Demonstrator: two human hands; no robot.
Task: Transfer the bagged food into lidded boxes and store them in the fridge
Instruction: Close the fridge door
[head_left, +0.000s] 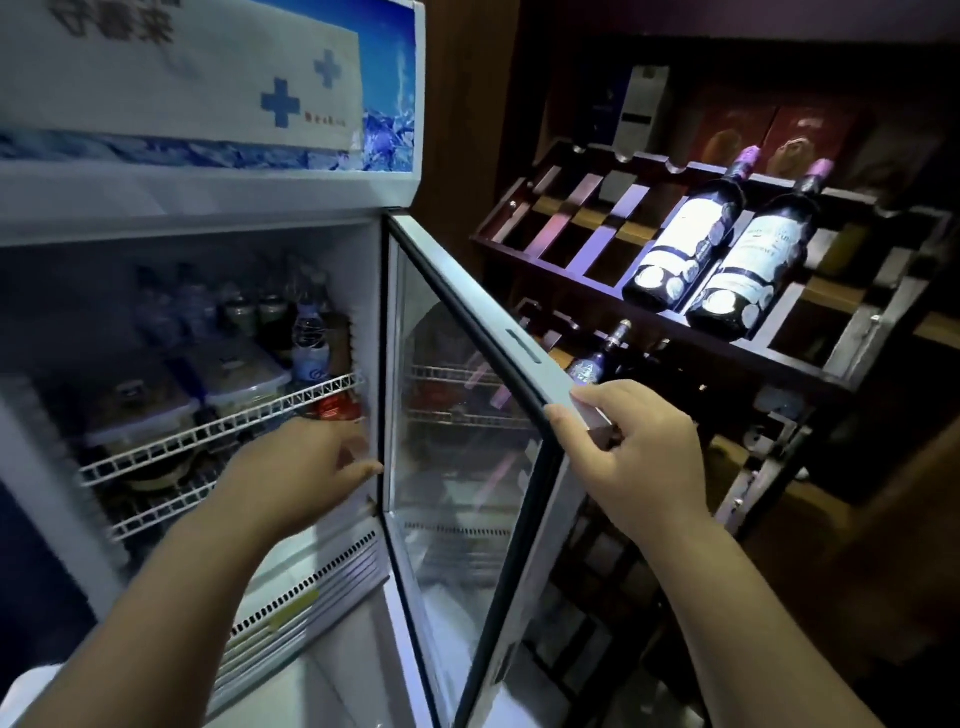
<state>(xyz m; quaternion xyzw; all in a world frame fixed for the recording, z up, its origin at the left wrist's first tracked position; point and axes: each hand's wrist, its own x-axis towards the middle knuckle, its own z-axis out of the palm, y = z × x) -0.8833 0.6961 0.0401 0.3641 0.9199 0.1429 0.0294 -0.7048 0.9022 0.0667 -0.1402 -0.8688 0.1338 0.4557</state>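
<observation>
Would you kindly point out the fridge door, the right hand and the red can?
fridge door (460, 447), head view, glass pane.
right hand (644, 457), head view, back of hand.
red can (333, 407), head view, side.

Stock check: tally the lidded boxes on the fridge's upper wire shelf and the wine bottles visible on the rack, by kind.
Lidded boxes: 2
Wine bottles: 3
Total: 5
</observation>
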